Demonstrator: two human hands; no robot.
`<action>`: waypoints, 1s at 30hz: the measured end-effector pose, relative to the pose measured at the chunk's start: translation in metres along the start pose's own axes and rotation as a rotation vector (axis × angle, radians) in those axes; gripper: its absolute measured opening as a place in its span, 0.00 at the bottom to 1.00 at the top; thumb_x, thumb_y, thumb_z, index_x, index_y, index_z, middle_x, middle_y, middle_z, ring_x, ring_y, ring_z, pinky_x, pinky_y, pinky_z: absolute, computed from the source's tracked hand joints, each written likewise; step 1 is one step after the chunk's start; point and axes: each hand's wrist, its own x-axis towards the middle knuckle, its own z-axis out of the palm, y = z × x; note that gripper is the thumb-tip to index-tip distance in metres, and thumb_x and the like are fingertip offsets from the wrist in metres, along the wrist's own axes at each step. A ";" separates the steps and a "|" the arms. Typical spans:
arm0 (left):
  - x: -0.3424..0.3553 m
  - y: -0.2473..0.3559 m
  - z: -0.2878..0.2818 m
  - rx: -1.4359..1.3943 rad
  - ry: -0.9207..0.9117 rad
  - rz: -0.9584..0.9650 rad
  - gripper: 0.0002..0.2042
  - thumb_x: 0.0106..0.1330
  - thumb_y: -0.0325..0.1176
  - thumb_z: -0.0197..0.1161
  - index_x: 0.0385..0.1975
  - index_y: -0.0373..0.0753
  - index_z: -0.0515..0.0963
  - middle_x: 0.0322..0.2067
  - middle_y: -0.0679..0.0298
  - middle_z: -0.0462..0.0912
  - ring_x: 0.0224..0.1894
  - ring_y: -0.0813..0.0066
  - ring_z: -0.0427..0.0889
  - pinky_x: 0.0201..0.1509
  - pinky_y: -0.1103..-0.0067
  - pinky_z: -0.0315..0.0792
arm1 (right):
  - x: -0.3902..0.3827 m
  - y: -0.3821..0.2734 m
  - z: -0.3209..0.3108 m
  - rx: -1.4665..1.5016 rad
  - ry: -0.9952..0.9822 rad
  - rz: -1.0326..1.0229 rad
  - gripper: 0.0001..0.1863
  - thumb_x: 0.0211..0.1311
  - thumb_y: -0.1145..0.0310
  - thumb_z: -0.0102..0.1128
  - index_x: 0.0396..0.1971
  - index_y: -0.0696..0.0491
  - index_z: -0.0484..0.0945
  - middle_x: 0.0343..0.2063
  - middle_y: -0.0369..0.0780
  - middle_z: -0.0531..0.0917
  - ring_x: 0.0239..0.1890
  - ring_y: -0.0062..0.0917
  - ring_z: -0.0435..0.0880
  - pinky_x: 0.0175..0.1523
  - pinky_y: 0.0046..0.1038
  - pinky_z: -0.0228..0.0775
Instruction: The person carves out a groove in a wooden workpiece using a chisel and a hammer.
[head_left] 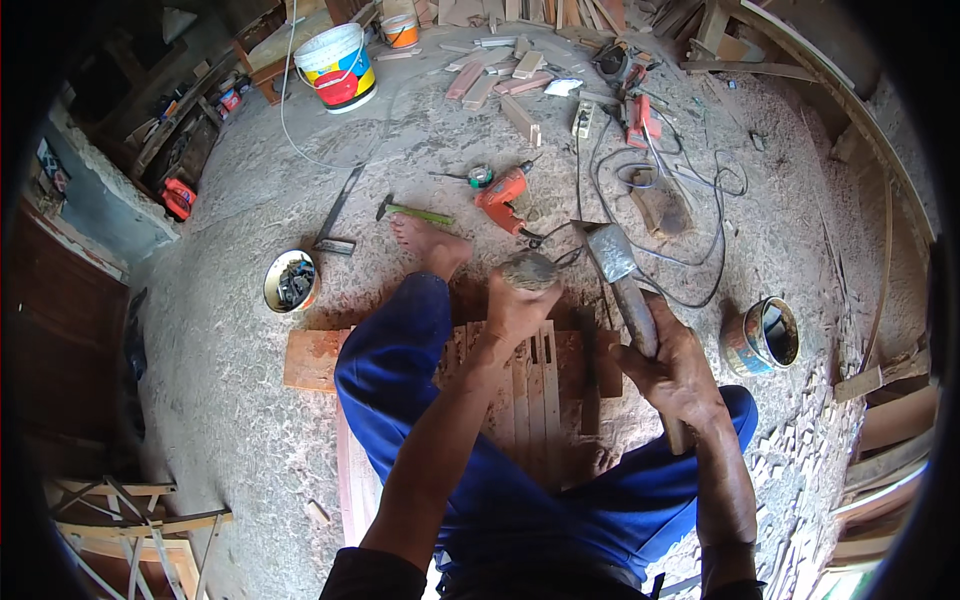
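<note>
My left hand (522, 307) is closed round an upright tool with a round, frayed wooden top (530, 268); its lower end is hidden below the fist. A hatchet (612, 255) with a broad metal head and wooden handle is gripped in my right hand (676, 368). The metal head is held up, to the right of the wooden top and apart from it. Beneath my left forearm, between my legs, lie several pale wooden strips (535, 400), one with narrow slots cut near its far end. They rest across a reddish board (312, 360).
Ahead lie a green-handled hammer (420, 213), an orange power drill (503, 198) and a try square (338, 215). A small bucket of dark bits (292, 284) stands left, a stained can (762, 336) right. Cables (715, 270) loop across the floor. Wood offcuts (500, 80) lie farther off.
</note>
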 end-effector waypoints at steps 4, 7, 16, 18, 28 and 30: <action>-0.001 0.011 -0.010 -0.051 0.093 0.051 0.05 0.56 0.21 0.69 0.27 0.32 0.79 0.25 0.66 0.84 0.25 0.79 0.80 0.31 0.77 0.74 | 0.005 -0.001 0.000 -0.085 -0.035 -0.018 0.29 0.60 0.68 0.64 0.61 0.55 0.67 0.35 0.55 0.85 0.42 0.51 0.86 0.48 0.42 0.77; -0.001 0.007 -0.008 0.014 0.066 0.016 0.07 0.56 0.22 0.70 0.33 0.32 0.81 0.31 0.63 0.86 0.32 0.78 0.84 0.38 0.77 0.77 | 0.010 0.000 0.002 -0.103 -0.054 -0.086 0.30 0.60 0.70 0.63 0.62 0.56 0.65 0.33 0.57 0.85 0.41 0.53 0.86 0.47 0.45 0.77; -0.003 0.004 -0.006 -0.013 0.057 0.072 0.06 0.56 0.22 0.70 0.32 0.32 0.80 0.31 0.65 0.86 0.32 0.79 0.83 0.38 0.78 0.76 | 0.017 -0.040 -0.016 -0.142 0.069 -0.395 0.28 0.57 0.78 0.58 0.60 0.57 0.66 0.27 0.55 0.82 0.33 0.52 0.86 0.36 0.43 0.77; -0.002 0.000 -0.011 -0.078 0.051 -0.062 0.06 0.56 0.22 0.70 0.31 0.32 0.80 0.30 0.65 0.86 0.32 0.78 0.83 0.38 0.78 0.76 | 0.021 -0.068 -0.025 -0.126 0.127 -0.388 0.27 0.58 0.75 0.62 0.59 0.53 0.67 0.31 0.52 0.84 0.37 0.51 0.86 0.40 0.41 0.77; 0.000 -0.016 -0.014 -0.094 0.010 0.029 0.16 0.54 0.18 0.69 0.44 0.32 0.78 0.41 0.61 0.85 0.40 0.74 0.84 0.45 0.77 0.77 | 0.057 -0.018 0.010 -0.642 -0.161 -0.428 0.29 0.50 0.80 0.58 0.56 0.58 0.65 0.24 0.50 0.83 0.26 0.44 0.86 0.33 0.41 0.82; 0.010 -0.021 -0.013 -0.077 0.012 0.017 0.14 0.53 0.18 0.67 0.41 0.32 0.79 0.37 0.62 0.85 0.38 0.73 0.85 0.43 0.77 0.78 | 0.055 -0.031 -0.001 -0.523 -0.182 -0.387 0.29 0.49 0.80 0.57 0.56 0.59 0.65 0.24 0.50 0.83 0.25 0.44 0.86 0.31 0.40 0.82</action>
